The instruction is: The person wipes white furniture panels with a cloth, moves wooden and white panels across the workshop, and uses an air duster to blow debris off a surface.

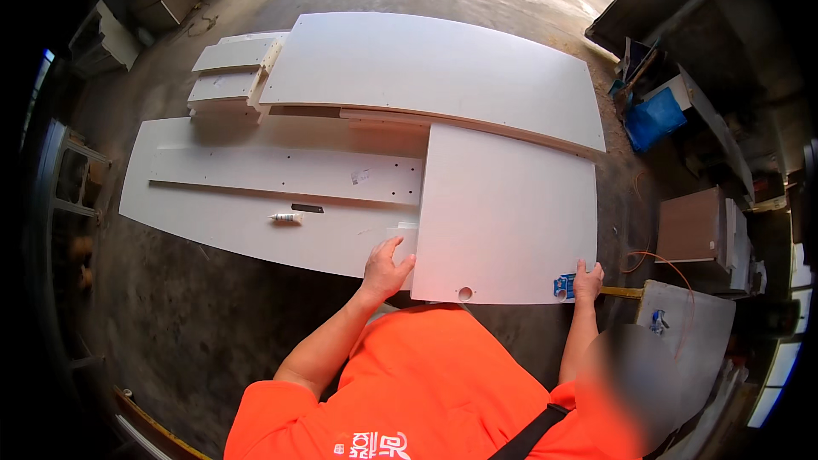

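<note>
A square white panel [511, 204] lies in front of me on top of other white boards, with a round hole near its front edge. My left hand [388, 268] is at the panel's left edge, palm turned inward, thumb and fingers apart, holding nothing. Over the panel's front right corner, my right hand [588, 281] closes on a small blue flat piece [564, 286] with a pale round spot. The hand hides part of this piece, so its kind is unclear. A white glue bottle [286, 219] and a dark metal strip [307, 208] lie on the long board [204, 213] at left.
Behind lies a large white board [443, 68], with stacked smaller boards [230, 77] to its left. A narrow drilled board [281, 175] rests on the long one. An orange cord [673, 261] hangs over a grey-white surface [703, 315] at right. Brown boxes [690, 226] stand beyond.
</note>
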{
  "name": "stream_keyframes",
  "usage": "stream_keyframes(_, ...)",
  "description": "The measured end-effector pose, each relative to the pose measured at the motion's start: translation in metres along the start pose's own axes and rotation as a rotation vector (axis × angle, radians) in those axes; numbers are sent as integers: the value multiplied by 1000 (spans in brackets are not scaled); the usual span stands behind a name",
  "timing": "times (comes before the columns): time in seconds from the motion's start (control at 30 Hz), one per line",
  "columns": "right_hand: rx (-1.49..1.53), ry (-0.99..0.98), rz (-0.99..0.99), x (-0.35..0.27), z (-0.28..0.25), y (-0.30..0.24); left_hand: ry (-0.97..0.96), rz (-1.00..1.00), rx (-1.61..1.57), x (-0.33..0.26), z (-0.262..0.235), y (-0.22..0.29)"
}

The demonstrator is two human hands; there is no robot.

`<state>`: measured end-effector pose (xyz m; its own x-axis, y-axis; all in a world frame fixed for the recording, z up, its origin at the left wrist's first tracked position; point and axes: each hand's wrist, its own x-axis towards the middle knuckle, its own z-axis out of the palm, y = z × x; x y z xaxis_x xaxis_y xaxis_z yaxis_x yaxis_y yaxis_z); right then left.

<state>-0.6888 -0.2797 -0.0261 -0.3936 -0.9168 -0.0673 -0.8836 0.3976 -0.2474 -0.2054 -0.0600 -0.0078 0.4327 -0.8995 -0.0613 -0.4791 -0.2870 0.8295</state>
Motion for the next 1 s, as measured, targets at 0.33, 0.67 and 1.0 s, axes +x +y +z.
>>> stream_keyframes(0.33, 612, -425, 229, 90, 29, 13, -15, -585, -213, 124, 70, 33)
stream_keyframes(0.67, 647, -281, 335, 75, 28, 22, 103, -766, -320, 124, 88, 33)
stream_keyframes(1.0, 879, -270, 281, 70, -28, -6, 91, -673, -566, 159, 85, 47)
